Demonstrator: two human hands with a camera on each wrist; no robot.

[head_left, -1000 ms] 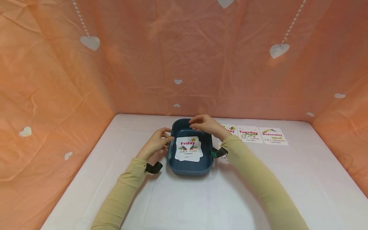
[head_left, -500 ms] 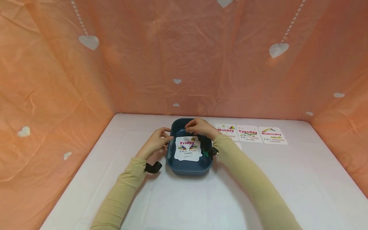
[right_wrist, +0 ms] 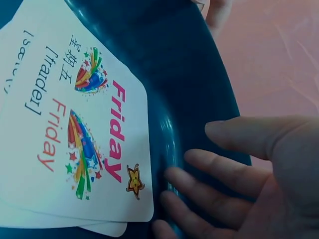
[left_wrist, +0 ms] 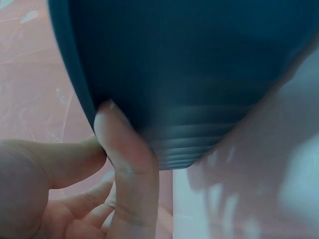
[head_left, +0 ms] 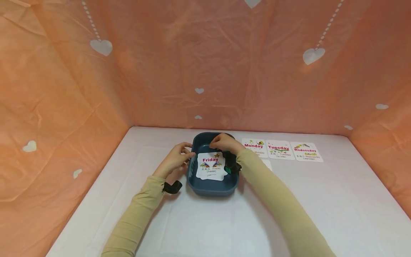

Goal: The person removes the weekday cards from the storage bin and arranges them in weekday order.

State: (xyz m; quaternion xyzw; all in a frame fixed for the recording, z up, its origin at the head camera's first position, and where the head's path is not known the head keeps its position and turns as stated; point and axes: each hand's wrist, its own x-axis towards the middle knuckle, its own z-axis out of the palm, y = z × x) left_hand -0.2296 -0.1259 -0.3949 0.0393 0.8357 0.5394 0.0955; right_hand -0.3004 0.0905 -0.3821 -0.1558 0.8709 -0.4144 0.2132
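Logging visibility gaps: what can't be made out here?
Head: most of a white rounded card, hidden by the beige fabric right sleeve.
Head: bottom line of the white square Wednesday card, too small.
Right wrist: white cards beneath the white rounded Friday card, mostly covered by it.
Left wrist: part of the blue rounded plastic tub, cut off by the top edge.

Friday card (head_left: 211,165) in blue tray (head_left: 212,192)
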